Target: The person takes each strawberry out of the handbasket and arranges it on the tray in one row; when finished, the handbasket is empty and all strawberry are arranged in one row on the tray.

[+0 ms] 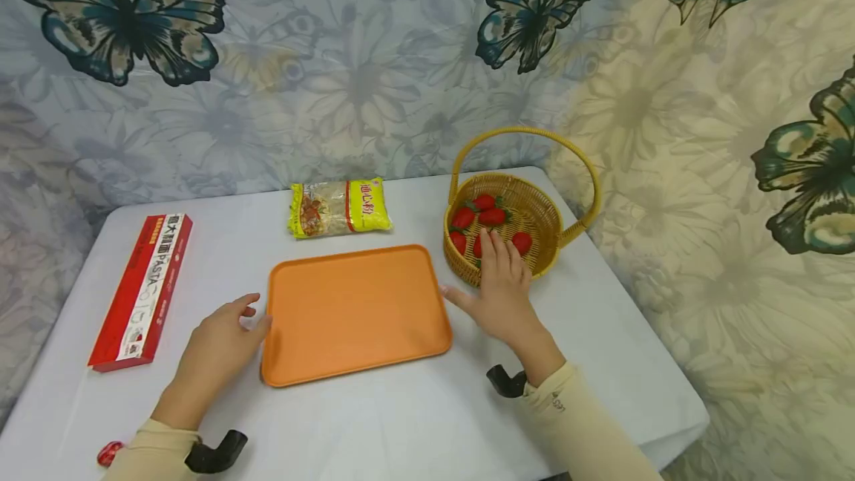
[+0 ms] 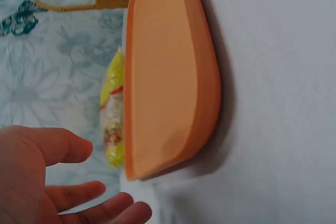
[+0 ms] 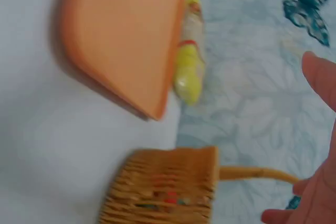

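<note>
An orange rectangular tray (image 1: 357,318) lies flat on the white table. Just off its left edge is my left hand (image 1: 217,351), fingers loosely bent and thumb apart; the left wrist view shows a gap between fingers and tray (image 2: 163,66). My right hand (image 1: 501,292) hovers by the near rim of a yellow woven basket (image 1: 554,210), fingers extended and holding nothing. Inside the basket are several strawberries (image 1: 492,216), some partly hidden behind my fingertips. In the right wrist view, my thumb (image 3: 317,74) stands clear of the basket's woven side (image 3: 157,187).
Behind the tray lies a yellow and clear food packet (image 1: 341,208). A red pasta box (image 1: 142,292) rests on the left. Near my left sleeve is a small red shiny item (image 1: 110,453). The basket's tall handle (image 1: 517,130) arches upward, close to the butterfly-patterned wall (image 1: 361,87).
</note>
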{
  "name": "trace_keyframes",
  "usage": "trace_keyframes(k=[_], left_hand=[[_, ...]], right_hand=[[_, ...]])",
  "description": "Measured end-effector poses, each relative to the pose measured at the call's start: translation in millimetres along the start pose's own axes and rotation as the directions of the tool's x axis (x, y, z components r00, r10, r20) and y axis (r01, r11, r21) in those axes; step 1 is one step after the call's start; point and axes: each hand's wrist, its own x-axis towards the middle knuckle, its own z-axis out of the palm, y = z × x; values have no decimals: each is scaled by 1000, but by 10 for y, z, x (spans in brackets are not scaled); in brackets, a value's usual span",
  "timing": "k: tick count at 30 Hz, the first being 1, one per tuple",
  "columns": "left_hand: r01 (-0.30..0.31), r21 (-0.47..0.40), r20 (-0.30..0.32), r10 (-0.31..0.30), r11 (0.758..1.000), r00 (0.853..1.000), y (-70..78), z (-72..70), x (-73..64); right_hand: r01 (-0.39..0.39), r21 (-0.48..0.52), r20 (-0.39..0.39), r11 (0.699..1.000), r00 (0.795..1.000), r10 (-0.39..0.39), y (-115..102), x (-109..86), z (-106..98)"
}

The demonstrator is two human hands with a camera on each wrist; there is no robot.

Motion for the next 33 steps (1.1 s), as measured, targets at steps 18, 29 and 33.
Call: trace_keyframes(k=[18,29,33], left_hand=[[228,-453,166,-170,862,971,-316,218,184],[196,-519,116,-159,832,980,-357,255,177],[199,-535,110,-166,821,980,-396,250,185]], right_hand=[[-420,154,506,894,811,293,561,1129,-627],[-437,47,569,898,751,335,649,1388,-316],[-431,53,590,901,742,320,627,1456,-241]])
